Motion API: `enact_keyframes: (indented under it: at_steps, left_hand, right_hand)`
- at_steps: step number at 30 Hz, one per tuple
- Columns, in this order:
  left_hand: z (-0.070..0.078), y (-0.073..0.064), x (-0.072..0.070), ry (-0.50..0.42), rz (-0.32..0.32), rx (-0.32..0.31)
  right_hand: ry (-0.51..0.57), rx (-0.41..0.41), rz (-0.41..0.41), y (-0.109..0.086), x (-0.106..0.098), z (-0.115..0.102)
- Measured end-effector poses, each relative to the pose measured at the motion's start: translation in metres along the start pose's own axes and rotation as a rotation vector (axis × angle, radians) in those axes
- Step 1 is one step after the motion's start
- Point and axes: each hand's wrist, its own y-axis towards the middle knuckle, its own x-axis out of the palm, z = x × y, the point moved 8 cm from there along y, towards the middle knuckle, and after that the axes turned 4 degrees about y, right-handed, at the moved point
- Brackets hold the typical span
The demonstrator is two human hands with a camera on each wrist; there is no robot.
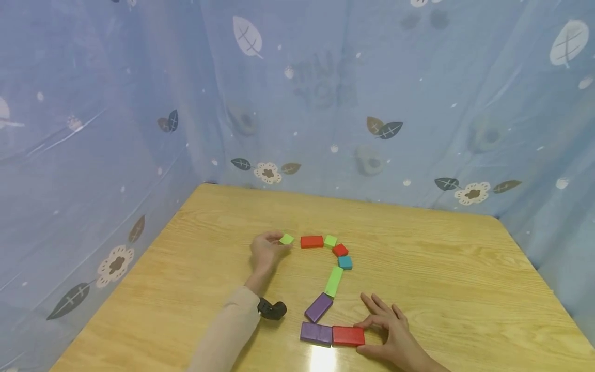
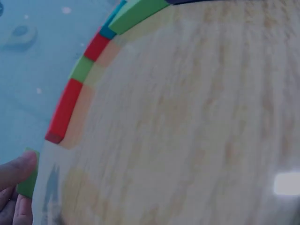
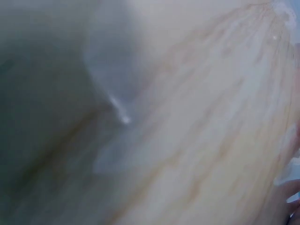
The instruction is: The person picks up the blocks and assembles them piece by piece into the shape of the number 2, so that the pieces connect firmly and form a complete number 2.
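Note:
My left hand (image 1: 269,253) pinches a small green block (image 1: 286,239) between thumb and fingers, a short gap left of a long red block (image 1: 312,242). In the left wrist view the thumb lies across the held green block (image 2: 30,176). Down at the front, my right hand (image 1: 390,330) holds the right end of another red block (image 1: 348,336) between thumb and index finger, its other fingers spread. This block's left end meets a purple block (image 1: 316,334). At the right wrist view's edge only bits of fingers (image 3: 291,192) show.
From the long red block, a curve runs through a small green block (image 1: 330,241), a small red block (image 1: 341,250), a blue block (image 1: 345,262), a long green block (image 1: 333,281) and a tilted purple block (image 1: 318,307). A patterned blue curtain (image 1: 325,129) surrounds the wooden table (image 1: 441,268).

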Motion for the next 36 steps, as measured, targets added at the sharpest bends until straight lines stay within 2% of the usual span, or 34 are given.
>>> enact_keyframes:
  at_steps: [6, 11, 15, 20, 36]
  left_hand:
    - [0.003, -0.003, 0.003, 0.120, -0.002, 0.062]
    - [0.004, -0.005, 0.008, 0.125, -0.029, 0.094]
    - [0.007, -0.004, 0.012, 0.151, -0.042, 0.150]
    - [0.012, -0.004, 0.016, 0.133, -0.065, 0.206]
    - [0.020, -0.004, 0.021, 0.178, -0.104, 0.263]
  right_hand:
    - [0.016, 0.021, -0.014, 0.001, 0.001, 0.002]
    - [0.032, 0.053, -0.036, 0.000, 0.002, 0.005]
    - [0.036, 0.022, -0.029, 0.000, 0.002, 0.003]
    - [0.036, -0.010, -0.018, 0.000, 0.002, 0.002]
    - [0.031, 0.008, -0.019, 0.001, 0.001, 0.005]
